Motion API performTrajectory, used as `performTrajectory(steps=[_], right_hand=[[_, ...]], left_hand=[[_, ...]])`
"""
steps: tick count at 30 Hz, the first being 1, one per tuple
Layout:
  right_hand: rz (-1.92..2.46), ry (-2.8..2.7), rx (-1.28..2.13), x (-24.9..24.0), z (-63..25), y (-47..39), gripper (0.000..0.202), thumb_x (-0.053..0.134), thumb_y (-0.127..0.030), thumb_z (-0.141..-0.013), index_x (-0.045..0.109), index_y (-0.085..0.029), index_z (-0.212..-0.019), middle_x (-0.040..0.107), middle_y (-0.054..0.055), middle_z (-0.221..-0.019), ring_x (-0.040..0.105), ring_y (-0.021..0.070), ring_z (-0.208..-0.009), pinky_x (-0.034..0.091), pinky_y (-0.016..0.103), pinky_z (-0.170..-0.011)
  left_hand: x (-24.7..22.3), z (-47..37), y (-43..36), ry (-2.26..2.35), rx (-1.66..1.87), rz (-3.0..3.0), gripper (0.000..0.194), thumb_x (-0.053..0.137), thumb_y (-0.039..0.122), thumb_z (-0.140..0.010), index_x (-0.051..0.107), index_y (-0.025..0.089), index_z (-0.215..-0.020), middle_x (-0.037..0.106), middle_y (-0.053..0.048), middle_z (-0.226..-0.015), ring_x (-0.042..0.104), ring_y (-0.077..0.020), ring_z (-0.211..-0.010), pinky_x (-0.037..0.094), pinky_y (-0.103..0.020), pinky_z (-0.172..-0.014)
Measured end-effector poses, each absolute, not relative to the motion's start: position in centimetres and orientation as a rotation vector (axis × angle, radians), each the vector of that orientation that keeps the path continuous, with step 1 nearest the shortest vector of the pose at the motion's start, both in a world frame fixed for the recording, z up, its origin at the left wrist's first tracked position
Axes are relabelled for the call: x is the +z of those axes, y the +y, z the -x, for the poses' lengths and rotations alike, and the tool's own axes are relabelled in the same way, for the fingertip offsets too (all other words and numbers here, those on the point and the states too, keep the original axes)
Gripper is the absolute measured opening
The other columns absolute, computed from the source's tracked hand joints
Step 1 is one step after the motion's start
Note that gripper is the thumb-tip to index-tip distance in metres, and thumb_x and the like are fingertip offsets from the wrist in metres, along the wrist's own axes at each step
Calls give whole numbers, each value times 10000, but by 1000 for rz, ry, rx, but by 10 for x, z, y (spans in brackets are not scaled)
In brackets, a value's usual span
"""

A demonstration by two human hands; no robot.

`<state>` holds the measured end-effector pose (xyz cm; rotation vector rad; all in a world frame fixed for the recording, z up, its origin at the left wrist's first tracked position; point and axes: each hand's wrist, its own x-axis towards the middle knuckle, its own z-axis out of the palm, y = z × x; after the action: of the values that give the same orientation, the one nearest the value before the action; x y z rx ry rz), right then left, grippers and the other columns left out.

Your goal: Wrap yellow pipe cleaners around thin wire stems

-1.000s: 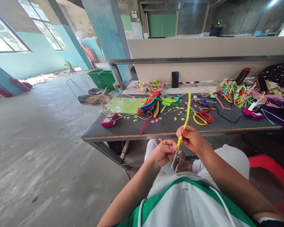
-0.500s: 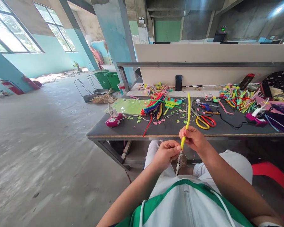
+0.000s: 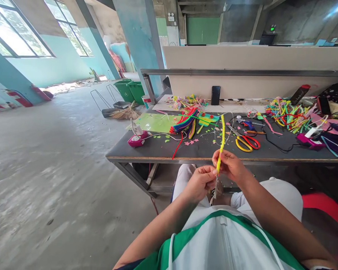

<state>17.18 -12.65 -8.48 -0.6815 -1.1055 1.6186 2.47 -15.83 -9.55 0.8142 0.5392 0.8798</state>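
A fuzzy yellow stem [image 3: 222, 137] stands nearly upright in front of the table edge, with thin wires hanging from its lower end. My left hand [image 3: 203, 182] pinches the stem's bottom, where the wires begin. Just above, my right hand [image 3: 230, 165] has its fingers closed round the lower part of the stem. Scissors [image 3: 248, 144] with yellow and red handles lie on the table to the right of the stem. To its left is a bundle of coloured stems [image 3: 187, 122], with a red one reaching toward the front edge.
On the dark table [image 3: 146, 150] are a magenta glue-gun-like device [image 3: 137, 139], a phone [image 3: 215, 95] propped upright, a blue glue gun [image 3: 249, 125], a heap of coloured stems [image 3: 291, 114] and a dark bottle [image 3: 300, 94]. Green bins [image 3: 129, 90] stand behind left.
The camera view has shifted slightly, so the table appears a little higher and further right. The yellow stem tilts slightly more to the left at its top. Both hands keep their hold.
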Motion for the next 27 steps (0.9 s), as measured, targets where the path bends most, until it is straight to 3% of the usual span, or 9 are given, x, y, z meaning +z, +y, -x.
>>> performTrajectory(steps=[2, 7, 13, 18, 23, 27], right_hand=[[885, -1151, 1560, -82, -175, -128, 285, 675, -442, -756, 575, -190, -843, 510, -39, -599, 383, 61, -432, 228, 178, -376], [1172, -1257, 1369, -76, -181, -133, 280, 734, -394, -694, 563, -173, -714, 475, -61, -471, 373, 57, -359, 205, 177, -334], [720, -1192, 1583, -76, -175, -134, 239, 710, -355, -743, 579, -159, -703, 559, -19, -614, 339, 36, -414, 214, 190, -386], [417, -1091, 1626, -89, -159, -133, 312, 715, -415, -734, 509, -188, -671, 474, -48, -579, 250, 45, -432, 194, 196, -410], [406, -1081, 1584, -88, -160, -132, 385, 708, -482, -718, 459, -197, -646, 419, -56, -555, 262, 61, -451, 218, 196, -422], [647, -1142, 1582, -76, -173, -135, 260, 680, -423, -760, 567, -191, -795, 506, -35, -624, 321, 55, -456, 207, 192, -415]], left_hand=[[-96, -20, -153, 677, 928, -1003, 353, 741, 405, -656, 525, 133, -598, 382, 58, -466, 275, -30, -411, 157, -198, -415], [-98, -13, -147, 821, 927, -1250, 312, 736, 397, -662, 601, 117, -634, 475, 33, -525, 365, -48, -480, 236, -190, -454], [-101, -14, -153, 497, 772, -871, 366, 790, 379, -611, 540, 112, -612, 423, 47, -482, 266, -17, -397, 154, -186, -405], [-97, -22, -163, 280, 680, -688, 387, 813, 342, -581, 499, 115, -586, 382, 49, -501, 251, -8, -392, 114, -173, -386], [-90, -27, -166, 299, 691, -650, 394, 814, 332, -580, 482, 123, -603, 377, 54, -523, 241, -3, -397, 106, -175, -390], [-91, -21, -159, 486, 793, -782, 376, 802, 359, -599, 515, 118, -608, 390, 57, -475, 254, -7, -384, 107, -183, -394]])
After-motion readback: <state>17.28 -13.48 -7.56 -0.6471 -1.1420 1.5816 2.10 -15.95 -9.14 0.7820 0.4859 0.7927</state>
